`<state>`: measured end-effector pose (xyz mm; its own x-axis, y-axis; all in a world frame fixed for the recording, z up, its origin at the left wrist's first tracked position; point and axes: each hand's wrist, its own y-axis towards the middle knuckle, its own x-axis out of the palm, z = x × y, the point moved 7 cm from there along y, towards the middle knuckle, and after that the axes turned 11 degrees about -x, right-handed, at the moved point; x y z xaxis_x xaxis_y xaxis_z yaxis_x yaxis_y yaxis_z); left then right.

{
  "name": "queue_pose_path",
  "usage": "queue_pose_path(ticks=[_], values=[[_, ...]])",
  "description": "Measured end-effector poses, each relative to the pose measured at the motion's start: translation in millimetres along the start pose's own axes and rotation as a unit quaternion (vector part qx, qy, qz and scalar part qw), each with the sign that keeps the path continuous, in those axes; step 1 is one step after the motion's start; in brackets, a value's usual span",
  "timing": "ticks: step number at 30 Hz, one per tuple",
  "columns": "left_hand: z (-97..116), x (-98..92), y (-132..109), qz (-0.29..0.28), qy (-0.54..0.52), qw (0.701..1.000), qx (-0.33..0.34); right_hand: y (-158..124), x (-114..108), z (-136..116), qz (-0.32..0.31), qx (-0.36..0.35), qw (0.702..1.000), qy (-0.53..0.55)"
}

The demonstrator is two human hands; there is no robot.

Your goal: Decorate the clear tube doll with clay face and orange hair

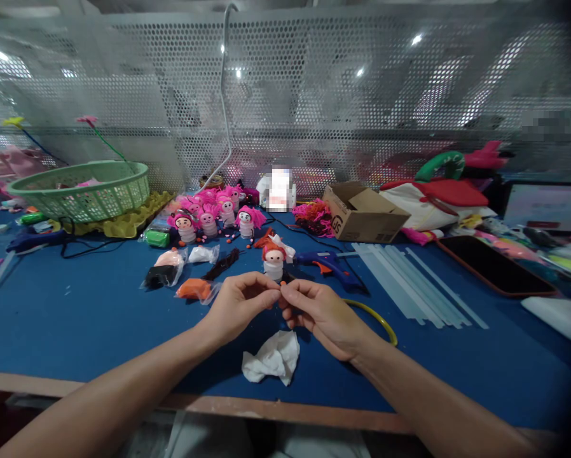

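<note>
The person's two hands met above the blue surface (123, 331), fingertips nearly touching, in front of a doll (273, 261). The right hand (321, 315) was closed in a pinch at a small orange bit (283, 284), thumb against forefinger, its other fingers curled under. The left hand (240, 299) had its thumb and forefinger drawn together at the same spot, but whether it gripped anything could not be told. The doll stood upright just behind the fingertips, with red hair and a white, ringed body; a crumpled white tissue (272, 359) lay on the near side of the hands. To the left of the doll were an orange packet (194, 289), a bag with black and pale lumps (166, 268) and, farther back, a cluster of pink-haired dolls (208, 221). A green basket (80, 191) sat beyond them at the far left. To the right of the doll lay a blue glue gun (337, 270), with a yellow curved strip (376, 318) nearer the right hand, and then a row of clear glue sticks (412, 286). Behind these stood an open cardboard box (364, 219) beside a heap of pink and orange yarn (314, 216). A dark phone (498, 266) lay farther right.
</note>
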<state>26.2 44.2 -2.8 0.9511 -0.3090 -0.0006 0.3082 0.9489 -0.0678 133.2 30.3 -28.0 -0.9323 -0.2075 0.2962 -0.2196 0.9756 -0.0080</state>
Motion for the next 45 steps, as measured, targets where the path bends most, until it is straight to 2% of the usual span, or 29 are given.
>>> queue_pose_path(ticks=[11,19,22,25,30,36,45], values=[[-1.2,-1.8,0.6,0.009,0.002,1.0,0.012,-0.7,-0.8,0.3,0.003,0.018,1.0,0.016],[1.4,-2.1,-2.0,0.018,0.043,0.998,0.036,0.4,-3.1,0.8,0.02,0.011,0.999,0.032],[-2.1,-2.6,0.2,0.01,0.02,1.0,0.012,0.4,-3.1,-1.0,0.023,-0.001,1.0,0.019],[-11.2,-0.3,4.0,-0.021,-0.04,0.998,-0.043,-0.2,-3.5,-1.5,0.022,-0.009,1.0,-0.005],[-24.1,5.7,5.2,-0.067,-0.149,0.979,-0.121,0.3,-4.1,-0.2,0.016,-0.021,0.999,-0.03],[-26.3,8.9,4.2,-0.082,-0.184,0.968,-0.148,0.4,-2.6,1.0,0.017,-0.012,1.0,-0.003],[-26.7,7.8,5.2,-0.069,-0.18,0.971,-0.139,1.5,-3.4,4.2,0.022,0.015,0.999,0.044]])
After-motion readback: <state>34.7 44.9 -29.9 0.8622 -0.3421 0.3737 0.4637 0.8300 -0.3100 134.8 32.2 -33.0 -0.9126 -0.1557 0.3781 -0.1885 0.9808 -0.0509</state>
